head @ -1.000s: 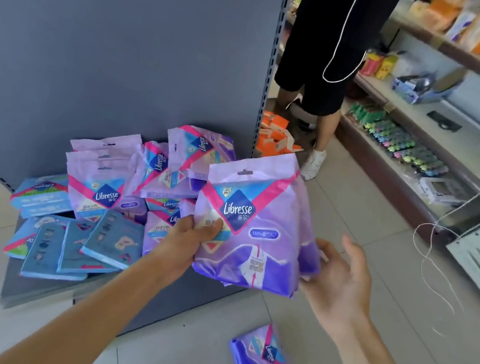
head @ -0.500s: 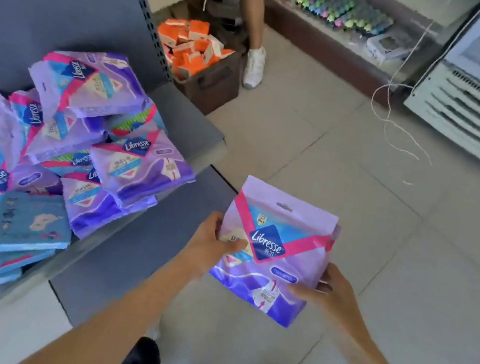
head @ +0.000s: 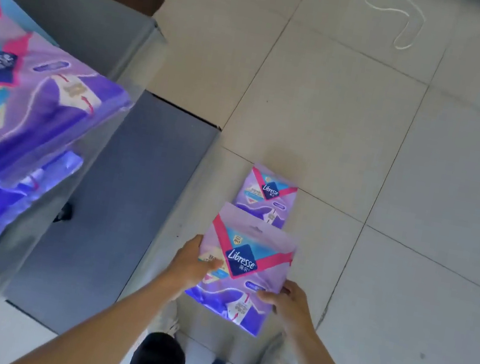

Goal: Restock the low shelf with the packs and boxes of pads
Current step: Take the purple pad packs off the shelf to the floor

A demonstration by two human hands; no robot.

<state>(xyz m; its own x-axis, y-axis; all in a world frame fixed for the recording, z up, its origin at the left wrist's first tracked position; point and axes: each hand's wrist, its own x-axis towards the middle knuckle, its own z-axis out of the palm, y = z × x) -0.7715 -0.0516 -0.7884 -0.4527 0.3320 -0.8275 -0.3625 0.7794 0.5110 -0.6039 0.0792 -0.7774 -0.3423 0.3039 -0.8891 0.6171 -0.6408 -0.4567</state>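
Now both of my hands have the purple pack (head: 244, 270) between them: my left hand (head: 191, 264) is closed on its left edge with the thumb laid over the printed front, and my right hand (head: 286, 302) pinches the lower right corner, fingers curled round the edge. Half a second ago I held this same pack out in front of me at about shelf height; since then it has come down with my gaze, and it now sits low in the centre of the frame, above my shoes and near the floor (head: 423, 180). Just beyond its top edge, a little higher in the frame, a second pack (head: 268, 194) lies flat on the tiles, the one that dropped off the pile; whether my pack touches it I cannot tell, as the two overlap from where I look. The low shelf (head: 103, 41) has slid to the left side of the frame, its heap of packs (head: 20, 119) blurred and spilling toward the front lip, with the grey base plate (head: 122, 194) below it. By my reckoning I have turned from stocking to fetching the stray: I judge I will need to free one hand, gather that pack with this one, and carry both back to the shelf. The heap looks loose enough that more may slide off.
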